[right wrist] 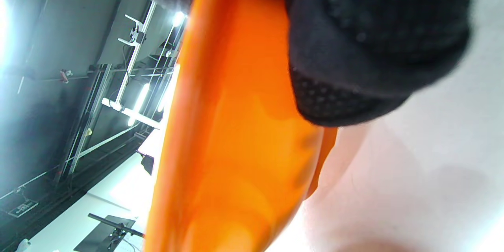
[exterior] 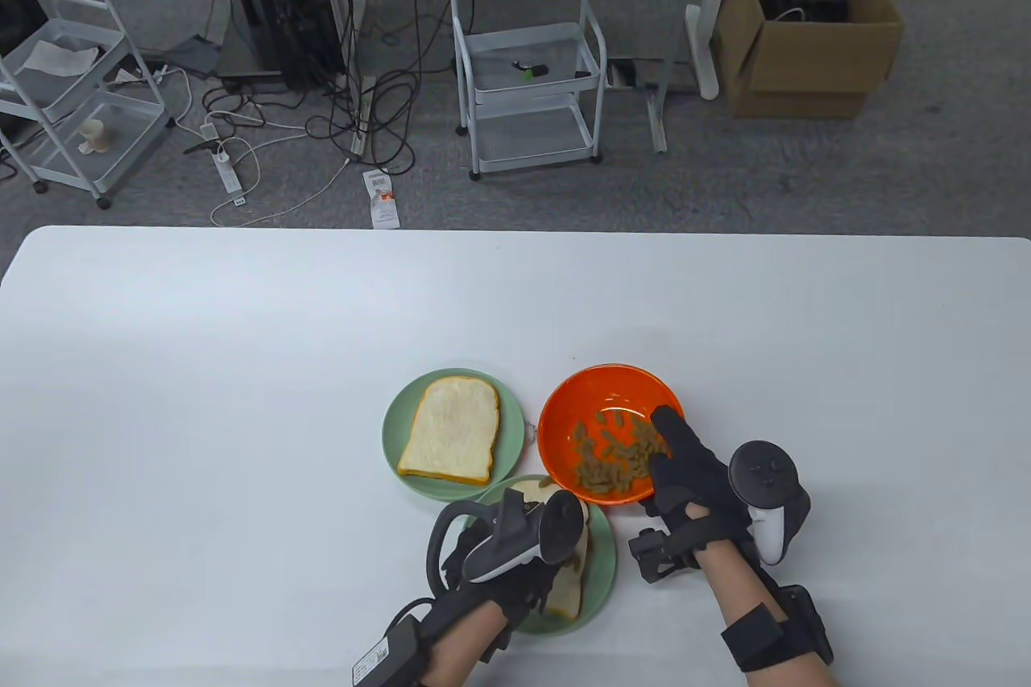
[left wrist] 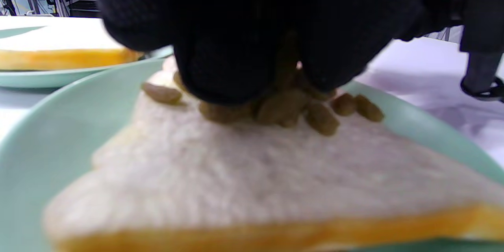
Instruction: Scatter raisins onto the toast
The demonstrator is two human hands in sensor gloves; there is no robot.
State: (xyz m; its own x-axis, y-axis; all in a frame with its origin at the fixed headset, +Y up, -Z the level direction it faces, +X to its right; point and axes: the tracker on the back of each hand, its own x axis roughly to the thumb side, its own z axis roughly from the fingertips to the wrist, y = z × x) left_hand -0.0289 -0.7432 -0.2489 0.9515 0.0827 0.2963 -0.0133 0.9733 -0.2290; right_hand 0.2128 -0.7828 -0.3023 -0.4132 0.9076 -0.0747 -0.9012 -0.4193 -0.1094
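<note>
An orange bowl (exterior: 600, 397) holds a heap of raisins (exterior: 612, 461). My right hand (exterior: 664, 469) grips the bowl's right rim, thumb inside; the right wrist view shows a gloved finger (right wrist: 374, 47) against the bowl's outer wall (right wrist: 236, 126). A slice of toast (exterior: 565, 598) lies on the near green plate (exterior: 606, 570), mostly hidden under my left hand (exterior: 515, 586). In the left wrist view, the bunched fingers (left wrist: 220, 67) pinch raisins (left wrist: 283, 112) and touch a small pile on that toast (left wrist: 275, 173). A second, bare toast (exterior: 451, 432) lies on the far green plate (exterior: 395, 429).
The white table (exterior: 242, 397) stretches wide to the left, right and far side of the plates. Beyond its far edge are the floor, wire carts (exterior: 527, 75), cables and a cardboard box (exterior: 805, 26). The far plate's rim (left wrist: 59, 76) shows in the left wrist view.
</note>
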